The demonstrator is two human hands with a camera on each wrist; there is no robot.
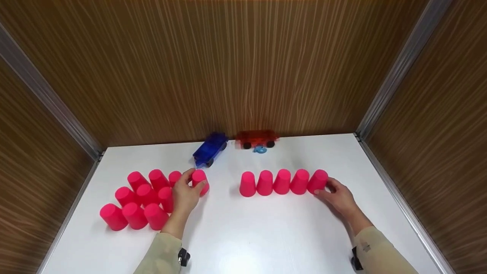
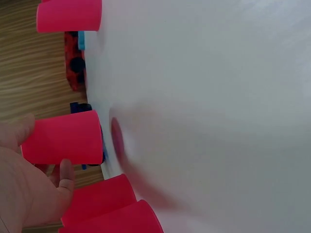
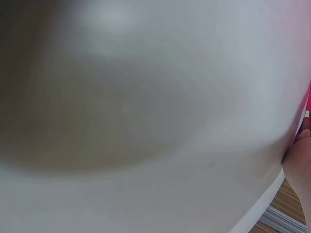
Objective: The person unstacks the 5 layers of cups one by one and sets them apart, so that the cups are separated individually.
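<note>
My left hand grips an upside-down pink cup between thumb and fingers. In the left wrist view this cup is raised off the table, with its shadow apart from the rim. To the right, several upside-down pink cups stand side by side in a straight row. At the row's right end, my right hand holds the last cup by its side, thumb low near the rim. Only the edge of the right hand shows in the right wrist view.
More pink cups stand upside down in loose rows left of my left hand, which partly hides some. By the back wall are a blue toy car, a red toy car and a small light-blue piece. Side panels bound the white table.
</note>
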